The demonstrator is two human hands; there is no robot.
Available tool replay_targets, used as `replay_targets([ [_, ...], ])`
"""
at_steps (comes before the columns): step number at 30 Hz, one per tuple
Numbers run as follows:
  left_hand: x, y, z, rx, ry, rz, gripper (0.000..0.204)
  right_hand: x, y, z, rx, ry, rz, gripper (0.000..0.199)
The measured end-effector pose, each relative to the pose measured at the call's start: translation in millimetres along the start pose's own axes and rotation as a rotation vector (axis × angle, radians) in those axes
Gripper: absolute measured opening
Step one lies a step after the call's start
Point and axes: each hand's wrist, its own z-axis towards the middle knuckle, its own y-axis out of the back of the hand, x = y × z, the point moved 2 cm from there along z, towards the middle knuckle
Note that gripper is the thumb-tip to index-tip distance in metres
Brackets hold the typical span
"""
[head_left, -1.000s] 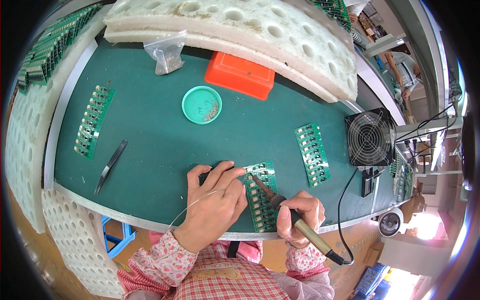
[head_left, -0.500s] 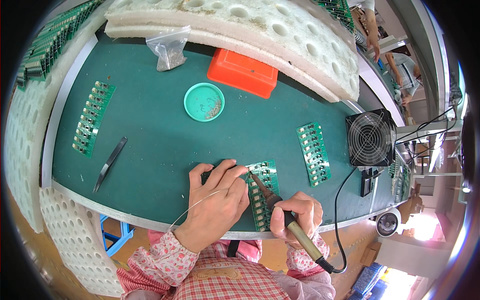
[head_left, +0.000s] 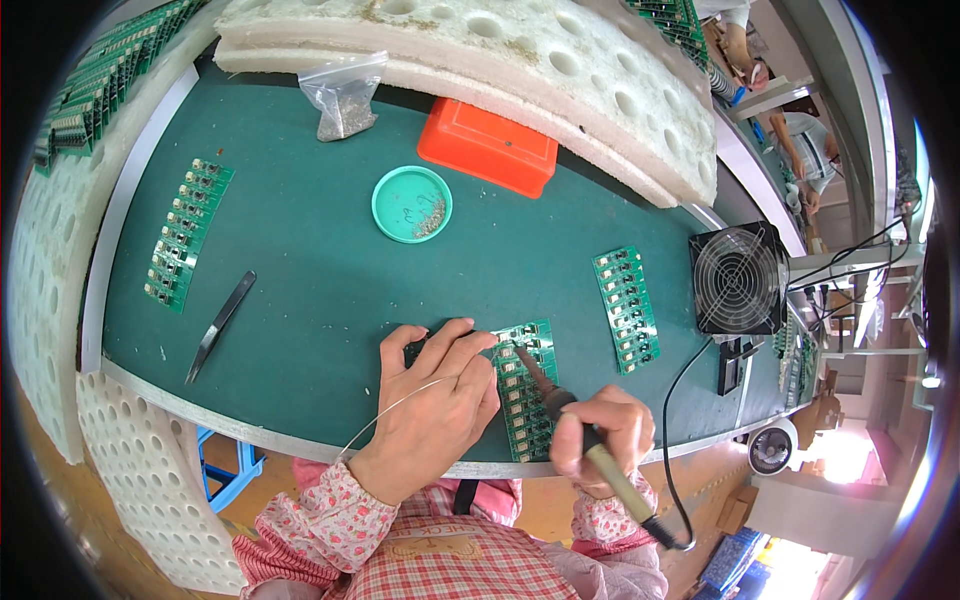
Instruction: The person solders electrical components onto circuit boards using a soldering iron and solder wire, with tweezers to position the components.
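Observation:
My right hand [head_left: 622, 425] grips a soldering iron [head_left: 606, 464] like a pen. Its brown tip slants up and left onto the top end of a green circuit board [head_left: 528, 410], which lies near the front edge of the table. At that board's top left corner are the closed fingertips of my left hand [head_left: 428, 415]. A thin silvery solder wire [head_left: 395, 405] runs over the back of this hand toward the fingers; where it is pinched is hidden. Something black shows partly beneath the left fingers, too covered to name.
Similar boards lie left [head_left: 190, 235] and right [head_left: 627, 310]. Black tweezers [head_left: 220, 327], a turquoise dish [head_left: 375, 213] with clippings, an orange box [head_left: 487, 147] and a plastic bag [head_left: 347, 100] rest before white foam [head_left: 470, 50]. A fan [head_left: 740, 278] stands right, near the iron's cable. Other people work beyond.
The soldering iron's tip has shifted slightly right on the board, and my right hand has moved a little right with it. My left hand stays nearly still.

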Motion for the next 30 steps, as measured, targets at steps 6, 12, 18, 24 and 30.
replay_targets([
  [6, -1.0, -0.3, 1.7, -0.001, -0.007, 0.009, 0.013, -13.2, 8.8, -26.8, -0.088, -0.301, 0.069, 0.019],
  [12, -1.4, -0.5, 0.7, 0.009, -0.002, 0.023, 0.012, -11.2, 2.6, -22.9, -0.059, -0.324, 0.138, 0.021],
  [18, -1.2, -1.4, 1.4, 0.013, 0.0, 0.03, 0.013, -10.6, -1.3, -11.2, 0.003, -0.15, 0.102, 0.019],
  [24, -0.9, -1.5, 1.5, 0.014, 0.0, 0.021, 0.013, -1.9, -3.2, -0.4, 0.072, -0.042, 0.026, 0.019],
  [30, 0.3, -0.8, 0.2, 0.018, 0.006, 0.014, 0.014, 14.1, -13.5, 6.3, 0.107, 0.076, -0.081, 0.017],
])
